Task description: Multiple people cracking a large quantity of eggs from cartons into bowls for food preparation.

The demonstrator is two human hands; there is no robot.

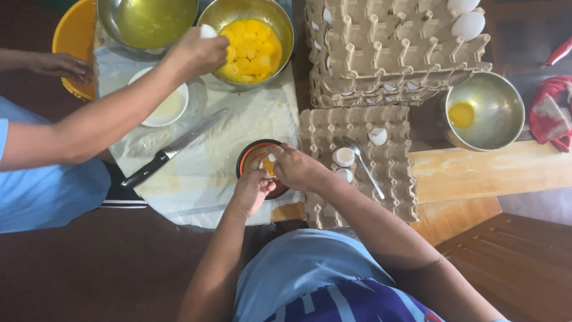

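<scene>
A cracked egg [269, 164] is held between both hands over a small dark bowl [253, 156] with an orange rim, near the middle of the scene. White shell pieces and a bit of yellow yolk are seen between the fingertips. The left hand [252, 189] is closed on the near-left part of the shell; the right hand [296, 168] is closed on the far-right part. Both hands are touching each other at the thumbs.

Just right of the bowl, a flat grey egg tray [390, 182] is laid out; empty shell halves [344, 157] and a metal spoon [363, 166] are rested on it. Farther off, a stack of egg trays [387, 59] is seen, with two whole white eggs [468, 25] at its far right corner. To the right, a steel bowl [497, 104] with one yolk is placed beside a red cloth [551, 110].

Left of the dark bowl, a long knife [173, 149] is laid on a clear plastic sheet [202, 173]. Beyond it, a steel bowl of yolks [250, 42] and a steel bowl of egg white [149, 21] are set side by side, with a white dish [170, 107] nearer.

A co-worker's hand [199, 50] is held over the yolk bowl's left rim, closed on a white shell. A yellow basin [74, 36] is seen at the far left.
</scene>
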